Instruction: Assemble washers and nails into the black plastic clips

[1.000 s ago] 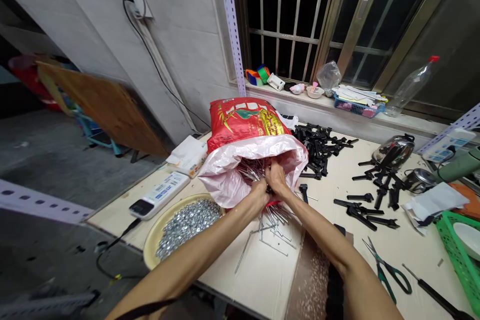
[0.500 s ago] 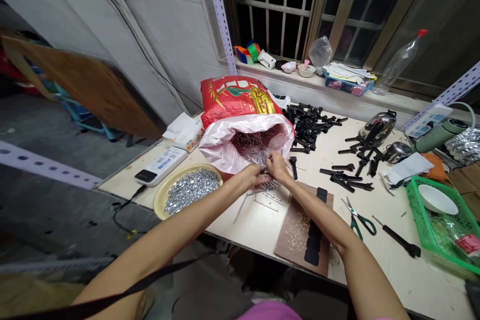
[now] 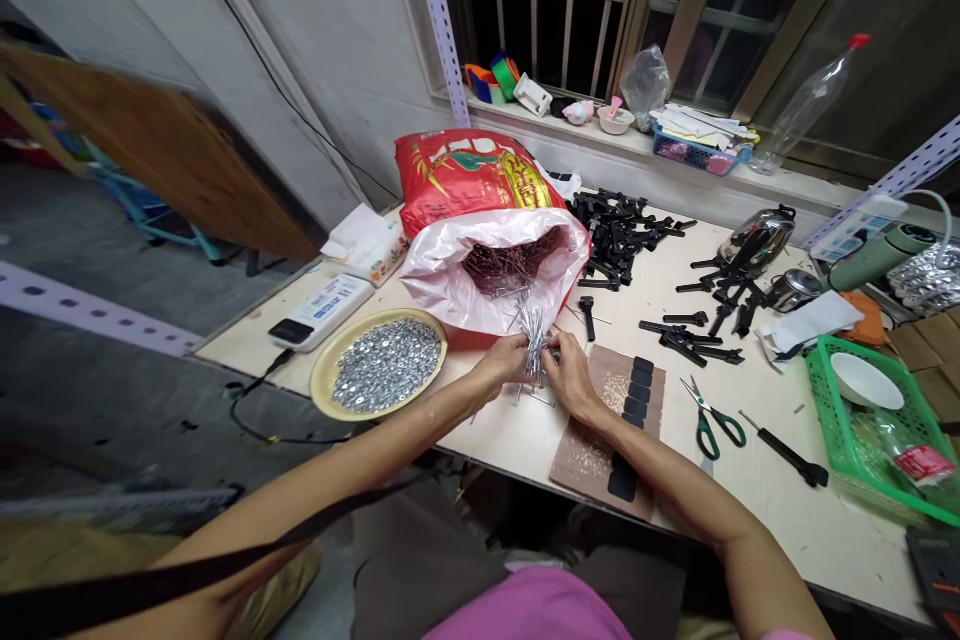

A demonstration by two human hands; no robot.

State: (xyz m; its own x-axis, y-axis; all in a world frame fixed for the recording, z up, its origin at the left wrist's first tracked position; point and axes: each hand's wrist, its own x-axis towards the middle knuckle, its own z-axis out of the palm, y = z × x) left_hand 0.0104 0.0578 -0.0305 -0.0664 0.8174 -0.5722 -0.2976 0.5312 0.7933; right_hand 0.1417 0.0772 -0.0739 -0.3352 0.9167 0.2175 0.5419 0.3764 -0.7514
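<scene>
Since the rods (image 3: 533, 330) look thin, stiff and slick, the bunch probably carries some weight and slides apart unless squeezed round its middle. It stands before the open sack (image 3: 472, 170), between left hand (image 3: 501, 363) and right hand (image 3: 571, 375), both curled closed on it, forearms converging from either side.

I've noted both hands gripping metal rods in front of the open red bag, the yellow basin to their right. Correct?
Wrong side: in the head view the yellow basin stands left of the left hand. That hand and the right hand do grip metal rods in front of the open red bag.
</scene>
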